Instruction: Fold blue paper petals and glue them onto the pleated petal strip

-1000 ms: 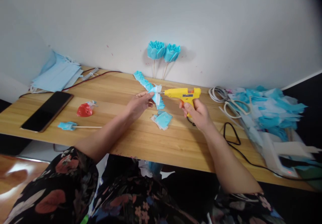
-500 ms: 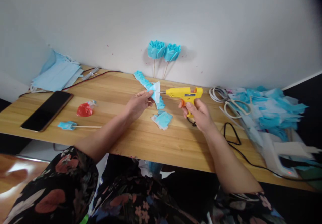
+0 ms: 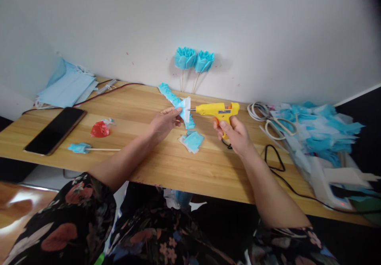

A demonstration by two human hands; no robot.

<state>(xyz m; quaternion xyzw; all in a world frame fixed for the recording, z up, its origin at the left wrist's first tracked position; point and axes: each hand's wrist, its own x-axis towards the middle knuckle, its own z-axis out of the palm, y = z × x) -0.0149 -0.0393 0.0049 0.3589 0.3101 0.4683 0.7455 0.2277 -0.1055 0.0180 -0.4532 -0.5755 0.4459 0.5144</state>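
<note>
My left hand (image 3: 169, 120) pinches a folded blue-and-white fabric piece (image 3: 185, 112) between thumb and fingers, above the table. Wrapped round the handle of a yellow glue gun (image 3: 212, 109) is my right hand (image 3: 233, 133). The gun's metal nozzle points left and meets the white edge of the fabric, or comes very close to it. Behind the held piece lies a gathered blue strip (image 3: 169, 93), partly hidden by it. A small pile of cut blue pieces (image 3: 192, 141) rests on the table between my hands.
Two blue fabric flowers (image 3: 185, 59) on sticks lean against the wall. Leftward are face masks (image 3: 67, 88), a phone (image 3: 56, 130), a red wrapper (image 3: 100, 129) and a blue bud on a stick (image 3: 79, 148). Scissors (image 3: 279, 128), blue scraps (image 3: 321, 126) and a black cord (image 3: 293, 193) lie right.
The fabric piece has tilted slightly and shifted a little to the right against the nozzle. The glue gun stays almost where it was, still in my right hand.
</note>
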